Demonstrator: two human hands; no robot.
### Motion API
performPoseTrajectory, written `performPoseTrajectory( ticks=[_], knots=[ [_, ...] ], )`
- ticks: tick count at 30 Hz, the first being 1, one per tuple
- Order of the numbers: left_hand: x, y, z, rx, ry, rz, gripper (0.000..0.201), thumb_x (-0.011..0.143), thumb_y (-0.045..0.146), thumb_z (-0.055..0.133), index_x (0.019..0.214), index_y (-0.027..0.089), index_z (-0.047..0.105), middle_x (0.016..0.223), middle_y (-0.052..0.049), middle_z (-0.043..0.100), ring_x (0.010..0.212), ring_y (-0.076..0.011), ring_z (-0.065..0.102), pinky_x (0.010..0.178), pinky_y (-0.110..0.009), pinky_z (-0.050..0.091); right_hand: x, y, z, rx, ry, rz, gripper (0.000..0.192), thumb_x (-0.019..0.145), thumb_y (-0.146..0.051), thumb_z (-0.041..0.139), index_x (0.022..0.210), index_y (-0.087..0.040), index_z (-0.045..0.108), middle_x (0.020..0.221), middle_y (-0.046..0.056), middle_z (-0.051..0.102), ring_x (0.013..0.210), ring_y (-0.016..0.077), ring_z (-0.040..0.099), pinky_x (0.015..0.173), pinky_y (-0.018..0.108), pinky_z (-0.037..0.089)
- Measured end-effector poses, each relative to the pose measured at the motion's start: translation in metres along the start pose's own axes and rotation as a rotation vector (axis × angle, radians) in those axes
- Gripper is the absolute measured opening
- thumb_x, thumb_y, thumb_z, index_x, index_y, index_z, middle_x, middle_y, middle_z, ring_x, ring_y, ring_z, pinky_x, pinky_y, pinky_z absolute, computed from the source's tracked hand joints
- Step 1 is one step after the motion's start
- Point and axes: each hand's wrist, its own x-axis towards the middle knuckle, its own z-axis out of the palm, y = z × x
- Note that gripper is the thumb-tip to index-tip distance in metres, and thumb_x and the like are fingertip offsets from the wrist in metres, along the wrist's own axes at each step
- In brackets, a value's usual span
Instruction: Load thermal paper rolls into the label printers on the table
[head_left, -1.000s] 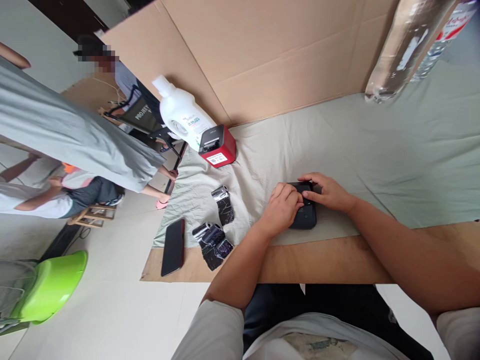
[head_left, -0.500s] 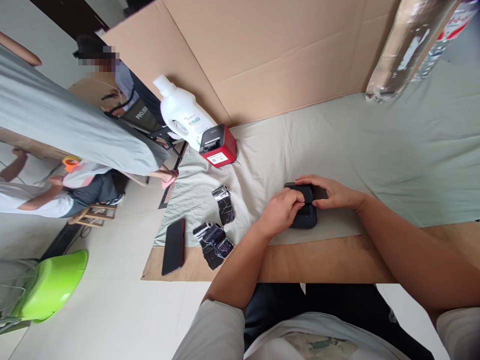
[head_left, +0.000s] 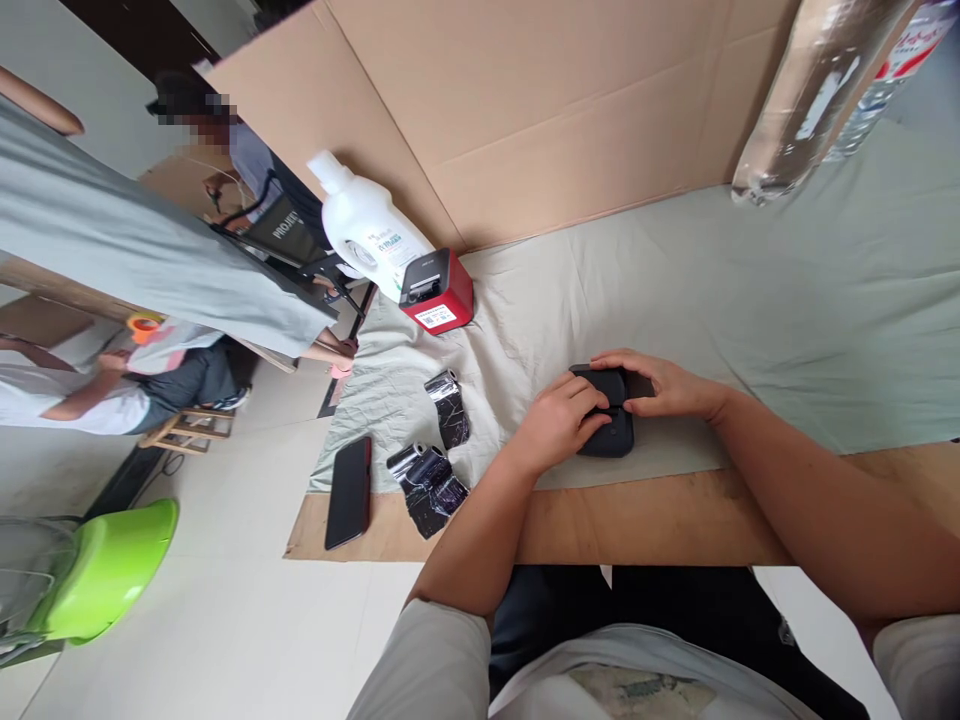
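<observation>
A small black device [head_left: 613, 432] lies on the pale cloth [head_left: 750, 300] near the table's front edge. My left hand [head_left: 556, 422] rests on its left side, fingers curled over its top. My right hand [head_left: 660, 385] grips its far end, where a black lid or flap [head_left: 606, 380] is raised. Both hands hide much of the device.
Left of my hands lie two crumpled black ribbon rolls [head_left: 429, 478] [head_left: 448, 408] and a dark phone [head_left: 348, 492]. A red and black label printer [head_left: 435, 293] and a white bottle [head_left: 366, 232] stand at the back left. Cardboard [head_left: 562, 110] walls the back. People sit at the left.
The black lid at the device's far end has come up under my right hand. My left fingers have shifted on the device. A person at the left has moved.
</observation>
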Motion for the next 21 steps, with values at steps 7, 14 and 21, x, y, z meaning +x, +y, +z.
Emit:
performPoseTrajectory(
  ticks=[7, 14, 21],
  knots=[
    [-0.0021, -0.0033, -0.0015, -0.055, 0.052, -0.003, 0.041, 0.079, -0.005, 0.046, 0.109, 0.019, 0.058, 0.1, -0.006, 0.067, 0.098, -0.0187, 0.062, 0.086, -0.033, 0.053, 0.0001, -0.0028, 0.0003, 0.003, 0.005, 0.015, 0.064, 0.082, -0.047, 0.068, 0.141, -0.027, 0.053, 0.145, 0.009, 0.054, 0.137, 0.032, 0.048, 0.116, 0.051, 0.036],
    [-0.0031, -0.0053, 0.0008, -0.08, 0.093, -0.021, 0.022, 0.084, 0.004, 0.058, 0.1, 0.018, 0.063, 0.094, -0.006, 0.07, 0.09, -0.0176, 0.066, 0.081, -0.031, 0.055, -0.0002, -0.0049, -0.0005, 0.033, 0.009, 0.037, 0.064, 0.081, -0.049, 0.069, 0.14, -0.028, 0.055, 0.144, 0.008, 0.055, 0.137, 0.0327, 0.048, 0.116, 0.05, 0.037],
    [-0.0051, -0.0065, -0.0059, -0.092, 0.099, -0.051, 0.008, 0.09, 0.018, 0.062, 0.097, 0.019, 0.066, 0.09, -0.004, 0.073, 0.084, -0.0156, 0.069, 0.077, -0.028, 0.056, 0.0006, -0.0063, -0.0001, 0.035, 0.01, 0.033, 0.064, 0.081, -0.046, 0.069, 0.14, -0.027, 0.054, 0.144, 0.008, 0.056, 0.136, 0.0321, 0.049, 0.114, 0.05, 0.038]
  ],
)
